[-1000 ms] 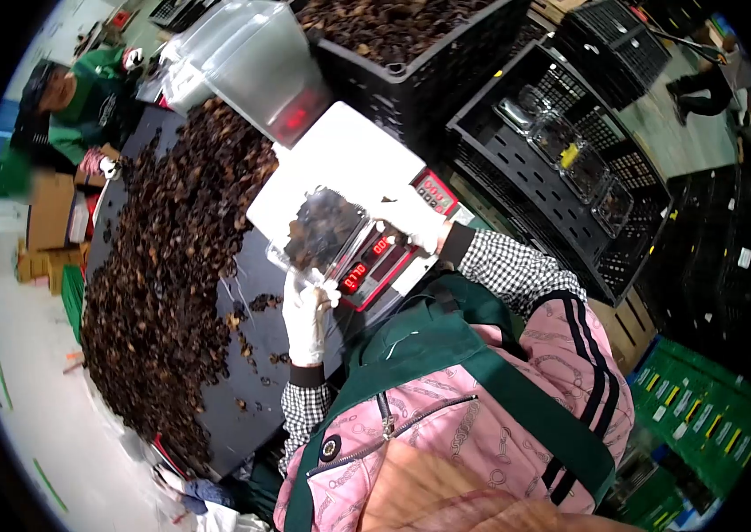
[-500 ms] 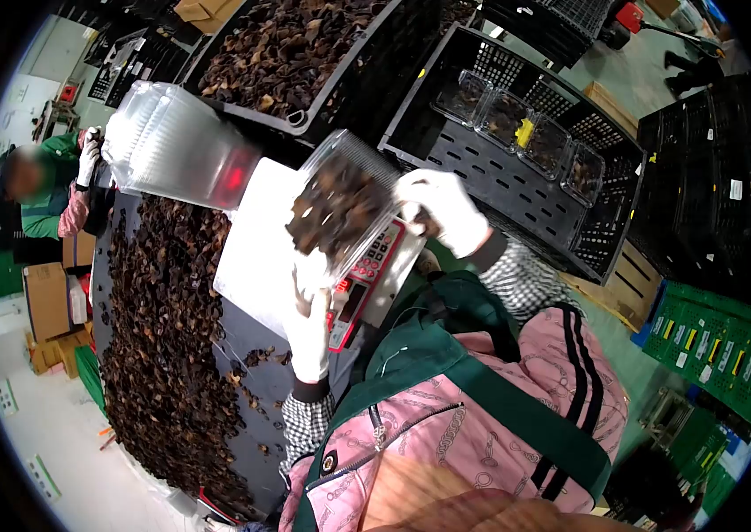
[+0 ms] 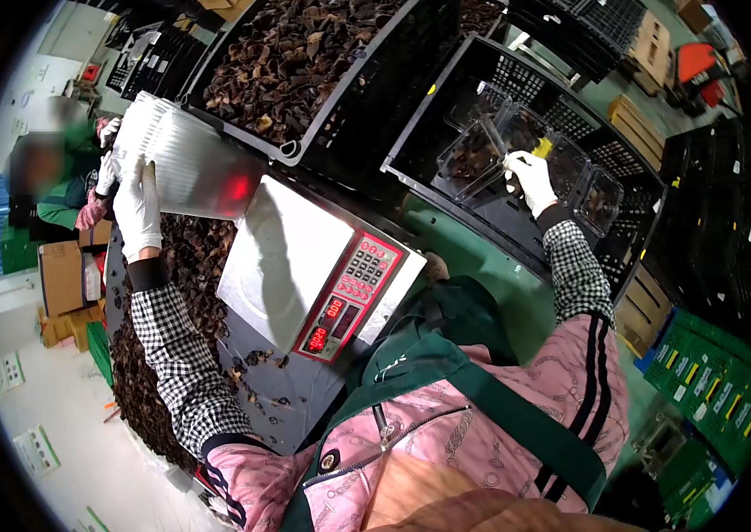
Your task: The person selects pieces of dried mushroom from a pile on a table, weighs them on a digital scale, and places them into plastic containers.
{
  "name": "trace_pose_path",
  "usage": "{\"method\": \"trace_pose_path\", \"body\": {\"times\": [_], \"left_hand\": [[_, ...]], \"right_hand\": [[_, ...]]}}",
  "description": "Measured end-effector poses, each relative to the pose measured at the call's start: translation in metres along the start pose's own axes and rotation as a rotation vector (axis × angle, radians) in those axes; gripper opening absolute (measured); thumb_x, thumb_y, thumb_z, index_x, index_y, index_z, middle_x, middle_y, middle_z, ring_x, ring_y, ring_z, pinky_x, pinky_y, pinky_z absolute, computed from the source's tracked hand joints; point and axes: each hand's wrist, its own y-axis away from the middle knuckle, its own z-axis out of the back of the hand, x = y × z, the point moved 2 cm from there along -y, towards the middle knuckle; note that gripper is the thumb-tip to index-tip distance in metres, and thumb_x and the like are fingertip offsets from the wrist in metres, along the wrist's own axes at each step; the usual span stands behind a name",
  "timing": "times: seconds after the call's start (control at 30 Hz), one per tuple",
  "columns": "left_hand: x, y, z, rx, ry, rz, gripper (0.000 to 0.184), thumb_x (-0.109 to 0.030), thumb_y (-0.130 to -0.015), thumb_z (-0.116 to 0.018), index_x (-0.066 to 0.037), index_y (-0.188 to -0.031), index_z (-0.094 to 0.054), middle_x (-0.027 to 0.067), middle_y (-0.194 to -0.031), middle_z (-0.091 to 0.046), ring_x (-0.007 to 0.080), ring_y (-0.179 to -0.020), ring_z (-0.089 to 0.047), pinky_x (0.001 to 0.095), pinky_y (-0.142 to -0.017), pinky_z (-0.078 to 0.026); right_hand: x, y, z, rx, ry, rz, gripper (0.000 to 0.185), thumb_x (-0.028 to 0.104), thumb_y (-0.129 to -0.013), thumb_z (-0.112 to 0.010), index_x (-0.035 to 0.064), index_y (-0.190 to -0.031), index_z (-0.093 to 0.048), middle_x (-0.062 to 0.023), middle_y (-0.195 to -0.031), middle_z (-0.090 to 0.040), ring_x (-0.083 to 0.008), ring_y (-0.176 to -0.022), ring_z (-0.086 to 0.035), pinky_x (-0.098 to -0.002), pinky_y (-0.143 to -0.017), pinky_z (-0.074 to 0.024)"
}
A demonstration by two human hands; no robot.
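My right hand (image 3: 530, 182), in a white glove, grips the edge of a clear plastic box (image 3: 473, 158) with dark dried pieces inside, within the black crate at the right. The box's lid stands raised. My left hand (image 3: 137, 208), also gloved, lies against the stack of clear empty containers (image 3: 189, 164), its fingers extended; no held container can be made out. Between my hands, the white scale (image 3: 278, 257) has a bare plate and lit red digits.
A heap of dark pieces (image 3: 158, 390) covers part of the grey table (image 3: 313, 390). A black crate of pieces (image 3: 340, 120) stands behind the scale. Several filled boxes share the right black crate (image 3: 420, 182). At the far left, a co-worker's gloved hands (image 3: 106, 173) are near the containers.
The filled box has moved from above the scale into the right crate with my right hand. My left hand has let go of it and moved left to the container stack.
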Motion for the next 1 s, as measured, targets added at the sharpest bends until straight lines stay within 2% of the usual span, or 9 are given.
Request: {"method": "trace_pose_path", "body": {"times": [0.2,0.3,0.37,0.53,0.6,0.77,0.8,0.87,1.0], "left_hand": [[0.029,-0.005,-0.009,0.051,0.069,-0.222,0.028,-0.009,-0.096,-0.06,-0.004,-0.124,-0.064,0.017,-0.118,-0.069,0.0285,-0.11,-0.066,0.0343,-0.095,-0.049],[0.035,-0.009,-0.018,0.051,0.044,-0.197,0.028,-0.008,-0.095,-0.061,-0.003,-0.122,-0.065,0.0175,-0.116,-0.069,0.03,-0.107,-0.067,0.0345,-0.093,-0.05],[0.036,-0.011,-0.022,0.038,0.011,-0.162,0.027,-0.007,-0.094,-0.062,-0.003,-0.12,-0.066,0.0179,-0.114,-0.069,0.0306,-0.105,-0.067,0.0345,-0.092,-0.051],[0.049,-0.015,-0.03,0.053,0.132,-0.02,0.022,-0.009,-0.093,-0.065,-0.002,-0.113,-0.069,0.0166,-0.107,-0.072,0.0269,-0.099,-0.069,0.0332,-0.089,-0.052],[0.046,-0.014,-0.027,0.046,0.106,-0.002,0.021,-0.009,-0.092,-0.065,-0.002,-0.112,-0.069,0.016,-0.107,-0.072,0.0258,-0.098,-0.07,0.0327,-0.088,-0.052],[0.031,-0.014,-0.022,0.053,0.032,0.058,0.022,-0.01,-0.091,-0.067,-0.004,-0.113,-0.069,0.0138,-0.104,-0.073,0.0238,-0.091,-0.071,0.0318,-0.083,-0.053],[0.033,-0.016,-0.022,0.062,0.05,0.09,0.023,-0.009,-0.091,-0.068,-0.004,-0.113,-0.069,0.0135,-0.104,-0.073,0.0231,-0.091,-0.071,0.0316,-0.082,-0.053],[0.036,-0.019,-0.023,0.085,0.09,0.153,0.026,-0.009,-0.089,-0.07,-0.003,-0.114,-0.068,0.013,-0.103,-0.074,0.0217,-0.09,-0.071,0.0314,-0.081,-0.053],[0.019,-0.021,-0.006,0.068,0.022,0.172,0.035,-0.011,-0.086,-0.075,0.002,-0.117,-0.066,0.0104,-0.097,-0.073,0.0181,-0.086,-0.069,0.0302,-0.082,-0.052]], "right_hand": [[-0.089,-0.086,0.014,0.059,0.087,-0.194,0.008,0.01,-0.084,-0.07,0.0026,-0.083,-0.069,-0.0053,-0.066,-0.061,-0.0143,-0.044,-0.052,-0.0302,-0.039,-0.0382],[-0.104,-0.115,0.021,0.06,0.359,-0.38,0.006,0.009,-0.083,-0.068,0.0033,-0.081,-0.07,-0.0071,-0.061,-0.06,-0.0193,-0.042,-0.055,-0.0332,-0.04,-0.0405],[-0.134,-0.144,0.022,-0.015,0.451,-0.299,0.007,0.007,-0.083,-0.066,0.0032,-0.078,-0.067,-0.009,-0.06,-0.059,-0.0221,-0.04,-0.053,-0.0366,-0.038,-0.0393],[-0.115,-0.134,0.015,-0.089,0.318,-0.366,0.016,0.012,-0.084,-0.066,0.0031,-0.071,-0.065,-0.0091,-0.054,-0.058,-0.0225,-0.039,-0.055,-0.0362,-0.034,-0.0363],[-0.109,-0.128,0.026,0.048,0.418,-0.47,0.019,0.016,-0.084,-0.068,0.0043,-0.07,-0.065,-0.0072,-0.054,-0.058,-0.0208,-0.039,-0.055,-0.0337,-0.034,-0.0358],[-0.09,-0.11,0.06,-0.027,0.558,-0.522,0.022,0.018,-0.083,-0.069,0.0055,-0.065,-0.063,-0.0066,-0.055,-0.058,-0.0187,-0.038,-0.054,-0.0331,-0.034,-0.0345],[-0.099,-0.119,0.073,-0.037,0.63,-0.515,0.022,0.02,-0.082,-0.07,0.0011,-0.071,-0.068,-0.0102,-0.061,-0.064,-0.0225,-0.049,-0.062,-0.0383,-0.043,-0.0439],[-0.126,-0.147,0.099,-0.122,1.166,-0.098,0.026,0.022,-0.08,-0.071,-0.0039,-0.083,-0.072,-0.0192,-0.076,-0.071,-0.0322,-0.07,-0.07,-0.043,-0.063,-0.0532],[-0.087,-0.118,0.012,-0.357,0.99,-0.125,0.035,0.03,-0.082,-0.066,-0.0015,-0.096,-0.073,-0.0301,-0.103,-0.068,-0.0425,-0.103,-0.066,-0.0445,-0.091,-0.052]]}}
